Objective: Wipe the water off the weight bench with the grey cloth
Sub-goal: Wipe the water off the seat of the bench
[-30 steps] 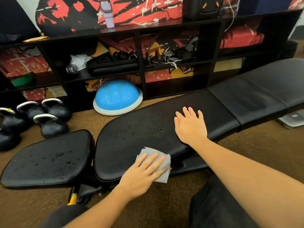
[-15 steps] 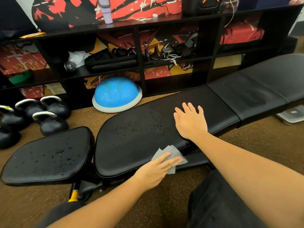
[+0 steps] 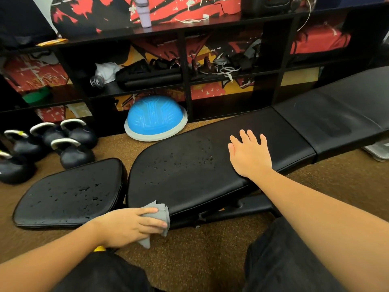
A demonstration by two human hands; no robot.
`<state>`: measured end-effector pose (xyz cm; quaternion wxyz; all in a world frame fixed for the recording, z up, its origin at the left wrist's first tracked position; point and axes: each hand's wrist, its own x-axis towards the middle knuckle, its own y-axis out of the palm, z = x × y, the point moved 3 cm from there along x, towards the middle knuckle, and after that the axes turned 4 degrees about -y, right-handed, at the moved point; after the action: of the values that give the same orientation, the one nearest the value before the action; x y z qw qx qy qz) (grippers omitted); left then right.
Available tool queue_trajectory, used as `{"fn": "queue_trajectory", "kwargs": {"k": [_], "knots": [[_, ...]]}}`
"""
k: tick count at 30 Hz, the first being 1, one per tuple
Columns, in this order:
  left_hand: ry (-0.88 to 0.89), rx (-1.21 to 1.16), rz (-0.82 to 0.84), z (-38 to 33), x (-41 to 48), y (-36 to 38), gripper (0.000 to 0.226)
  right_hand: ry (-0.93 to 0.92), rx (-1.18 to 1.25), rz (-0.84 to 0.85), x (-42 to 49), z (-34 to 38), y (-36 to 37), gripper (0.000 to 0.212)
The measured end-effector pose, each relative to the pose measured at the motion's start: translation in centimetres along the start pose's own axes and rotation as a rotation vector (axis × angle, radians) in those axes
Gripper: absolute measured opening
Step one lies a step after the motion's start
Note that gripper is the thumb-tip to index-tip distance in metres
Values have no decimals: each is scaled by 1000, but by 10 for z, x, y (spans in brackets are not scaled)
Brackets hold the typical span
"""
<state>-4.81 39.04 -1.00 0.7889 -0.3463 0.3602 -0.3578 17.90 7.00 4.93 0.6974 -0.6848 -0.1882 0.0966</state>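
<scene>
Left hand [image 3: 128, 225] clenched, right hand [image 3: 249, 157] flat.

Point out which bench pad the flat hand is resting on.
The middle pad, where the right hand lies flat. The small seat pad and far-right pad have no hand on them.

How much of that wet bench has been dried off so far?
Done: the near strip of the middle pad looks free of drops. In hand: the left hand holds the grey cloth at that pad's near edge, while the right hand rests flat on it. Left: water droplets across the pad's centre, and more all over the small seat pad.
</scene>
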Motion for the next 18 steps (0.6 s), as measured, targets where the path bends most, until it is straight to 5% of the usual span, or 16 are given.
{"fn": "queue_trajectory", "kwargs": {"k": [3,6,10,13,18], "knots": [[-148,-109,-120,-8,-7,-15,34,0,-14,-4,0,1,0,57],[-481,-308,-316,1,-6,-36,40,11,-17,-5,0,1,2,57],[-1294,-505,-431,27,1,-44,34,32,-32,50,3,3,3,60],[-1852,-739,-291,36,0,-27,48,34,-42,54,3,4,3,60],[-1701,-943,51,8,57,1,60,28,-45,57,1,4,0,60]]}}
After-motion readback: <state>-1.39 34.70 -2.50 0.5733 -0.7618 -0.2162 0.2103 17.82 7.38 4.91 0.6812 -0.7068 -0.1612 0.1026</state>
